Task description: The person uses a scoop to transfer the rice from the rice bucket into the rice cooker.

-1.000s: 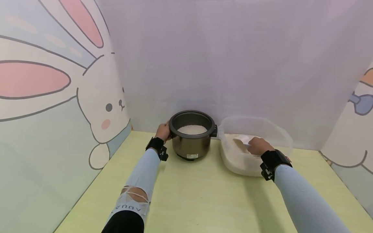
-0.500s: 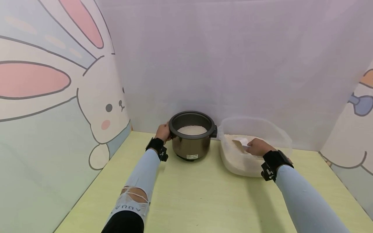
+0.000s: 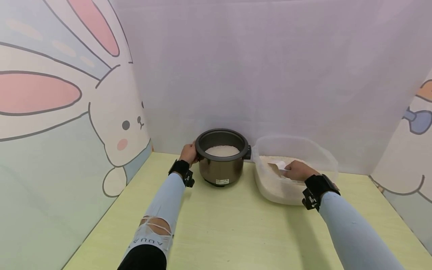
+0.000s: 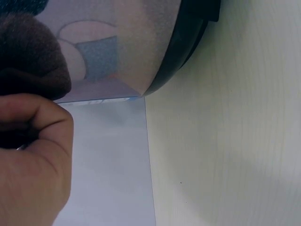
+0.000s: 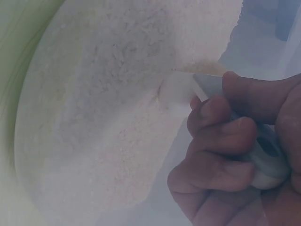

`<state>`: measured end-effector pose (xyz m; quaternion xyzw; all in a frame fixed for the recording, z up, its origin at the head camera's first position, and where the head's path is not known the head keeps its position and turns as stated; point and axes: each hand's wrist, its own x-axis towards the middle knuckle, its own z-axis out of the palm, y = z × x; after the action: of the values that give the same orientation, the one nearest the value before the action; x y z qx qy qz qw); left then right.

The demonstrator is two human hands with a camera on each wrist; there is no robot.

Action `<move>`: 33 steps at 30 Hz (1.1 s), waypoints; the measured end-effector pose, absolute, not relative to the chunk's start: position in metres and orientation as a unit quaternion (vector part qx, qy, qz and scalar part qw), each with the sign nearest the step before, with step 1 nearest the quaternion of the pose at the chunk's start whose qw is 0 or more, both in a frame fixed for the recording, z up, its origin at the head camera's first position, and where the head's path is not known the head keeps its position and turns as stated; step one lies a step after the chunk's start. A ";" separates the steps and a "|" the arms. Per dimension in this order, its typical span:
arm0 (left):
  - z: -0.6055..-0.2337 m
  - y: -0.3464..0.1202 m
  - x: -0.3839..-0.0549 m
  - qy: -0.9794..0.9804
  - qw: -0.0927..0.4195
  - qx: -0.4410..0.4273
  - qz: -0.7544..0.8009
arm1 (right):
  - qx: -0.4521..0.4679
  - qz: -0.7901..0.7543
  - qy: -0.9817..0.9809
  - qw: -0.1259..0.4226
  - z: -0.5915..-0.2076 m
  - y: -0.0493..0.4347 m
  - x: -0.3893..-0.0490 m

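A shiny brown-grey rice cooker (image 3: 221, 169) stands lidless at the back of the table, with white rice (image 3: 222, 150) inside. My left hand (image 3: 188, 153) grips its left side handle; in the left wrist view, curled fingers (image 4: 51, 120) meet that dark handle (image 4: 35, 61). To the cooker's right is a translucent plastic tub (image 3: 297, 139) holding rice. Inside it, my right hand (image 3: 299, 170) grips a white scoop (image 3: 279, 165) by the handle. The right wrist view, partly through the cloudy tub wall, shows fingers wrapped round the scoop handle (image 5: 270, 162) and the scoop's head at the rice.
Both vessels sit on a pale yellow table (image 3: 233, 225). Close behind them hangs a plain light cloth backdrop (image 3: 253, 75). A wall with a cartoon rabbit (image 3: 114, 123) borders the left side, and another printed wall (image 3: 405, 161) the right.
The scoop in my right hand has tilted slightly and shifted a little within the tub. My left hand and the rice cooker have stayed in place.
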<state>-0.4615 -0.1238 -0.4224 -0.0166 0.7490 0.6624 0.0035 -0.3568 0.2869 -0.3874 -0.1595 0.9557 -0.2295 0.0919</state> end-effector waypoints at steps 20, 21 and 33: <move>-0.401 -0.123 -0.441 0.733 0.023 -0.016 0.679 | -0.151 -0.275 0.940 0.132 -0.384 0.287 -0.356; -0.404 -0.123 -0.443 0.737 0.019 -0.018 0.676 | -0.147 -0.277 0.940 0.136 -0.384 0.286 -0.356; -0.420 -0.124 -0.461 0.746 0.010 -0.026 0.665 | -0.167 -0.259 0.941 0.143 -0.383 0.290 -0.360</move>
<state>-0.4609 -0.1239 -0.4205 -0.0265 0.7465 0.6648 0.0099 -0.3597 0.2904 -0.3834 -0.1675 0.9405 -0.2587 0.1430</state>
